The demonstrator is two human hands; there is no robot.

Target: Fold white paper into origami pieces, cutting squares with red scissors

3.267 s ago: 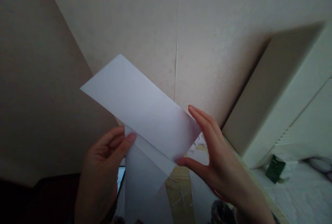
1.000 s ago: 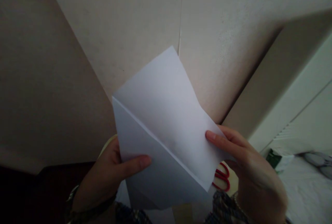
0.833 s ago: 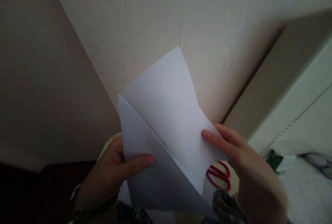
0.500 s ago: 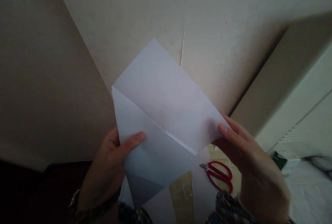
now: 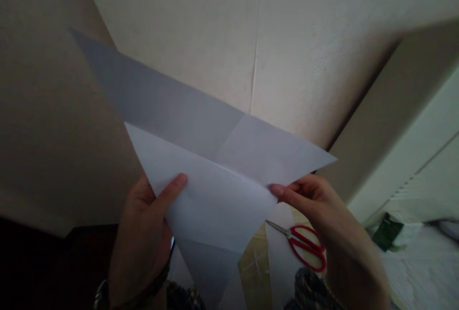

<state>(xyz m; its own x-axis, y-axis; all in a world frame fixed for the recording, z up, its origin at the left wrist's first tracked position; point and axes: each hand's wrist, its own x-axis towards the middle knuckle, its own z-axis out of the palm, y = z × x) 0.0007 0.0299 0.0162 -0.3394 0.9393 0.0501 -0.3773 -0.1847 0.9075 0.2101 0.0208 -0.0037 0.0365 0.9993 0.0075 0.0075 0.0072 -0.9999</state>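
Note:
A large sheet of white paper with crossing creases is held up before me, its upper part bent back along a diagonal fold. My left hand grips its left edge, thumb flat on the front and fingers behind. At the right end of the fold, my right hand pinches the paper between thumb and fingers. Below the sheet lie scissors with red handles, their blades slightly apart and pointing left.
More white paper lies beneath on a yellowish surface with a pale cross-shaped mark. A pale wall rises ahead. At the right are a dark green packet and a white quilted surface.
The upper flap has swung open and now spreads far to the upper left, with a point at right. My right hand has moved left to the fold's end. My left hand keeps its grip.

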